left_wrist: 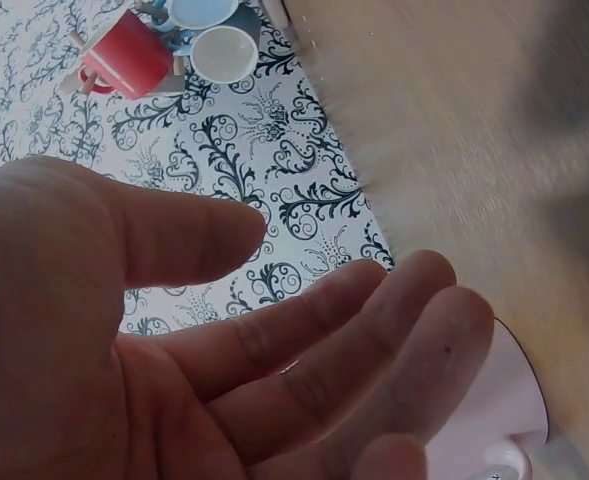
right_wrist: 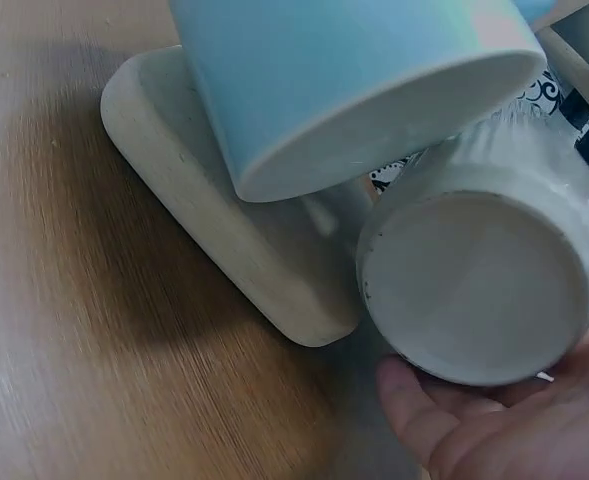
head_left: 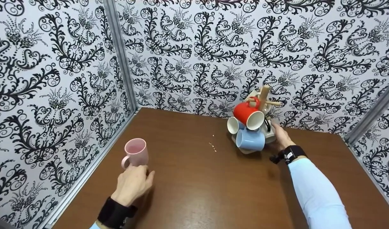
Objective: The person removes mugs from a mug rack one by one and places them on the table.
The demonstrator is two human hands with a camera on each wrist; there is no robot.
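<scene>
My right hand (head_left: 281, 135) grips a white mug (right_wrist: 474, 290) on the right side of a wooden mug tree (head_left: 264, 97). In the right wrist view its fingers (right_wrist: 424, 415) curl at the mug's lower edge, partly hidden behind it. A red mug (head_left: 242, 113) hangs high on the tree, above a light blue mug (head_left: 253, 140) and another blue mug with a white inside (head_left: 234, 125). My left hand (head_left: 134, 183) is relaxed, with nothing in its palm, close in front of an upright pink mug (head_left: 137, 152) and overlapping its base in the head view.
The brown table (head_left: 188, 178) meets patterned walls (head_left: 188, 57) at the back and sides. The mug tree's pale base (right_wrist: 224, 240) stands near the back wall. Small white specks (head_left: 212, 146) lie on the table to the left of the tree.
</scene>
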